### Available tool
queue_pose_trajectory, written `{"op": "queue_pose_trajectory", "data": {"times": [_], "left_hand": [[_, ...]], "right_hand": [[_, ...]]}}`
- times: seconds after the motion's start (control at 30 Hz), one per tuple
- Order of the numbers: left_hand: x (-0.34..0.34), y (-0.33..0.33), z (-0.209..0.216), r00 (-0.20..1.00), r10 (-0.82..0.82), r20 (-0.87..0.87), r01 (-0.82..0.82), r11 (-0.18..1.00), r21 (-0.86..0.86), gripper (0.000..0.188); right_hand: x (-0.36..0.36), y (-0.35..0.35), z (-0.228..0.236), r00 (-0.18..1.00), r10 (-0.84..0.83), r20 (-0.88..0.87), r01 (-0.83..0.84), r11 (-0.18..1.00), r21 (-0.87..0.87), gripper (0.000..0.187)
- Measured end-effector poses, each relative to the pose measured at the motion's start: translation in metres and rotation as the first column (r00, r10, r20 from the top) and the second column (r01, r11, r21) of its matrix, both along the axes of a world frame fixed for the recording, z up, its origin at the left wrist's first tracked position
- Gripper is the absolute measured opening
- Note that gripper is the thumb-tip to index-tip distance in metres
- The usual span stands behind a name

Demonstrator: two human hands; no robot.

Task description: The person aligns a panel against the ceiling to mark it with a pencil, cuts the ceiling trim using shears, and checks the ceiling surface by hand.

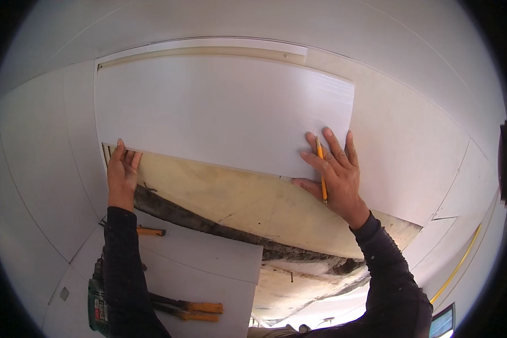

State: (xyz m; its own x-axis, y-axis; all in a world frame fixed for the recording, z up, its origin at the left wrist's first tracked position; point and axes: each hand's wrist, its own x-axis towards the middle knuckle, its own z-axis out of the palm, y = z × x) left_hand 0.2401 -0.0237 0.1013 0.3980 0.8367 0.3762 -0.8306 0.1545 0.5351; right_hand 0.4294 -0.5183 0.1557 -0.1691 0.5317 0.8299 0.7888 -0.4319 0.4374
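Note:
A long white panel (219, 107) lies against a cream-coloured backing (236, 194). At its lower left corner my left hand (123, 177) grips the bottom edge, thumb on the face and fingers behind. My right hand (341, 174) is spread over the panel's lower right part, its thumb by the bottom edge and its little finger near the right end. A yellow-orange pencil (324, 190) is held between the fingers of that hand. Along the panel's top runs a pale trim strip (219, 43).
Below are a green power drill (98, 307), partly behind my left sleeve, an orange-handled tool (203, 307) and another orange handle (151, 231). A rough dark band (208, 225) crosses under the backing. White panelling (39, 141) stands at the left; a yellow cord (462, 258) hangs right.

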Motion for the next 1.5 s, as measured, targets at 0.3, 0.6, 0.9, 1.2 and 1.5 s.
{"op": "queue_pose_trajectory", "data": {"times": [0.3, 0.6, 0.9, 1.2, 1.5], "left_hand": [[-0.002, -0.007, -0.004, 1.000, -0.010, -0.017, 0.010, 1.000, 0.016, 0.037], [-0.006, -0.016, -0.001, 0.991, 0.044, -0.123, -0.046, 0.999, -0.010, 0.043], [-0.003, -0.019, -0.012, 0.986, -0.120, -0.113, 0.121, 0.993, 0.005, 0.035], [-0.006, -0.045, 0.007, 0.996, -0.020, -0.086, 0.015, 0.998, -0.059, 0.027], [-0.007, -0.060, -0.008, 0.849, 0.450, -0.278, -0.309, 0.848, 0.430, 0.030]], "right_hand": [[0.000, -0.002, -0.004, 1.000, -0.004, -0.011, 0.004, 1.000, -0.008, 0.054], [-0.001, -0.002, -0.004, 1.000, -0.013, -0.017, 0.013, 1.000, -0.009, 0.053], [-0.001, 0.001, -0.006, 0.999, -0.039, -0.018, 0.039, 0.999, 0.005, 0.055], [-0.004, -0.001, -0.005, 0.998, -0.031, 0.060, 0.030, 0.999, 0.022, 0.054], [0.002, -0.005, -0.007, 0.998, -0.044, 0.046, 0.045, 0.999, -0.018, 0.052]]}}
